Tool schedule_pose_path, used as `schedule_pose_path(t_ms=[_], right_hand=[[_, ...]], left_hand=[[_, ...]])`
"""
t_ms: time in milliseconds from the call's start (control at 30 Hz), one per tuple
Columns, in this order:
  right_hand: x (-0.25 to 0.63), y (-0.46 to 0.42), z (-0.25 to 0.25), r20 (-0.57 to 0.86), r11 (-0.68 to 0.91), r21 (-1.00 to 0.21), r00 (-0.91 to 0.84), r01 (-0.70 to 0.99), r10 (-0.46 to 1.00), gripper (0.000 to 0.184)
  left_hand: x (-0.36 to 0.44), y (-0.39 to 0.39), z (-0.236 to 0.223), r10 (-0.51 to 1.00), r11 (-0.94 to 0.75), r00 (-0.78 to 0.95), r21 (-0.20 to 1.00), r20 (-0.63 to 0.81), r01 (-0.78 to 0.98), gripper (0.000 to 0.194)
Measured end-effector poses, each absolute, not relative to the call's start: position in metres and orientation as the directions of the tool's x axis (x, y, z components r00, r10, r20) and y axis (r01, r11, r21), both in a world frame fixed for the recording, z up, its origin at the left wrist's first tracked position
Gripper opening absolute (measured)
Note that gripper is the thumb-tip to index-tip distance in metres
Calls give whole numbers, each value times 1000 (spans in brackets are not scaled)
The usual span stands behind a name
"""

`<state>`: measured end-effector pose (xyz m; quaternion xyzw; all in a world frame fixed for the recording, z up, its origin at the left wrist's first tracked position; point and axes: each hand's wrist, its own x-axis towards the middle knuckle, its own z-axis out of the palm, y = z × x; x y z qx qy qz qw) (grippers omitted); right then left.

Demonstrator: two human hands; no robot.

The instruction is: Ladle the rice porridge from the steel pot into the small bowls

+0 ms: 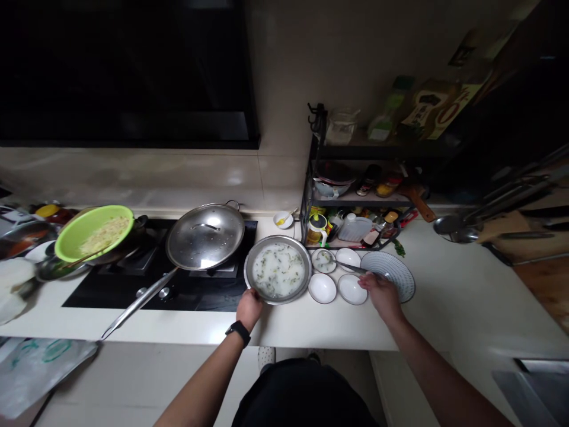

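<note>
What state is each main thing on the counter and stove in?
Lid: closed over the pan.
Pan: covered.
Stove: lit or unlit, cannot tell.
Metal bowl: uncovered, holding white liquid with green bits, gripped by the left hand.
Green basin: uncovered, holding pale food.
Long-handled utensil: held in the right hand.
Two front white bowls: upright, apparently empty.

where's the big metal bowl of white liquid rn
In the head view, the big metal bowl is near the middle, just right of the stove and left of the small white bowls, with the left hand gripping its near rim.
</note>
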<state>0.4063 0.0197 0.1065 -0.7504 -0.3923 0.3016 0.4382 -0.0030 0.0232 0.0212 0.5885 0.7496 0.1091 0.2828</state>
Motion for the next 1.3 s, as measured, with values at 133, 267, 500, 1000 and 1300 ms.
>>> schedule_pose_path(t_ms=[133,267,500,1000,1300], right_hand=[[406,9,106,281,80,-597,114,799,953,41],[407,-6,104,415,331,-281,-197,901,888,32],[391,-14,105,485,313,-290,-143,905,863,31],[296,34,76,251,193,-603,-46,774,967,40],[293,38,73,-251,-349,-916,396,197,883,53]], left_hand=[[-3,23,20,942,287,-146,501,-301,817,10],[-4,23,19,943,284,-142,502,-302,817,11],[-4,23,20,943,280,-132,509,-306,814,12],[-1,23,29,931,316,-154,523,-330,792,12],[-2,24,31,925,327,-158,512,-346,794,11]])
